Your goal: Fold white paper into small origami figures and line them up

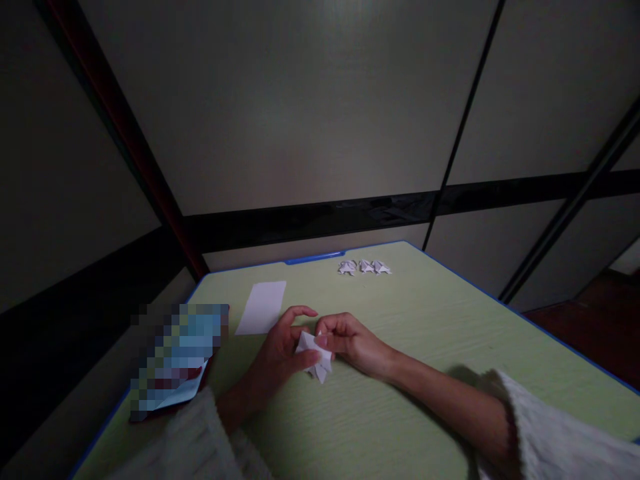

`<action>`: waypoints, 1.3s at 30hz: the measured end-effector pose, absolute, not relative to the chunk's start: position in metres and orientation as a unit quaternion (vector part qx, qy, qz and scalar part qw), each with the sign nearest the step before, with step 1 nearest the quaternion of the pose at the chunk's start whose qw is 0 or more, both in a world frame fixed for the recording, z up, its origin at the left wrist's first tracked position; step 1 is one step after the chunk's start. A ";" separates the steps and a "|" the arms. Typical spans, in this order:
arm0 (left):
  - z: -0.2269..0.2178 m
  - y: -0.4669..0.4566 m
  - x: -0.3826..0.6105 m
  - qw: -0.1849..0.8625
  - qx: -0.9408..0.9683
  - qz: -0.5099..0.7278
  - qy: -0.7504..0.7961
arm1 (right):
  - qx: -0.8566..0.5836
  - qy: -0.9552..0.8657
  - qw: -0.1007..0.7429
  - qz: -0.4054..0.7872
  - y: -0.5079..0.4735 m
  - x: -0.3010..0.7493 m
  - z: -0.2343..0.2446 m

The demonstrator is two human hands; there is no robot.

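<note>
Between both hands, a folded white paper (321, 369) with pointed corners is held low over the table. My left hand (287, 350) pinches its left part with the thumb on top, the index finger stretched out above it. My right hand (353, 340) grips the upper right edge between thumb and curled fingers. Beyond the left hand lies a flat white sheet of paper (263, 307). Farther back are three small folded paper figures, one (347, 267) on the left and two (374, 267) close together.
The pale green table (425, 307) has a blue edge and a blue strip (315, 257) at its back. At the left edge lies a flat, partly pixelated device or booklet (185, 360) with a dark red rim. Large grey panels (310, 113) stand right behind the table.
</note>
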State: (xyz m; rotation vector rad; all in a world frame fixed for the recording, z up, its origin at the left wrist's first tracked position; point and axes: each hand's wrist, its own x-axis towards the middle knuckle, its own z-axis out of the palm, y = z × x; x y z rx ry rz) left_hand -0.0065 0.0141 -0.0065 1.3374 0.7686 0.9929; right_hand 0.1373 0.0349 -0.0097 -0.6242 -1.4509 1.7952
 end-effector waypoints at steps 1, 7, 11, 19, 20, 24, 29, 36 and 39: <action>-0.006 0.014 -0.006 0.608 0.579 0.433 0.328 | -0.230 -0.536 0.379 0.718 0.034 0.135 -0.011; -0.004 0.013 -0.001 0.592 0.540 0.488 0.347 | -0.248 -0.543 0.392 0.700 0.036 0.135 -0.007; -0.003 0.015 -0.001 0.546 0.505 0.536 0.400 | -0.284 -0.615 0.375 0.633 0.038 0.139 -0.001; 0.000 0.015 0.000 0.526 0.486 0.543 0.439 | -0.293 -0.653 0.372 0.591 0.038 0.140 -0.005; 0.000 0.014 0.000 0.526 0.489 0.539 0.440 | -0.295 -0.660 0.367 0.586 0.038 0.141 -0.004; 0.000 0.012 0.002 0.525 0.507 0.532 0.429 | -0.300 -0.679 0.334 0.581 0.039 0.146 -0.001; 0.000 0.012 0.001 0.504 0.501 0.545 0.445 | -0.293 -0.658 0.332 0.609 0.041 0.143 -0.003; 0.004 0.013 0.001 0.489 0.481 0.565 0.459 | -0.314 -0.657 0.329 0.601 0.039 0.139 -0.007; -0.001 0.017 -0.001 0.487 0.470 0.568 0.468 | -0.316 -0.631 0.363 0.608 0.042 0.140 -0.007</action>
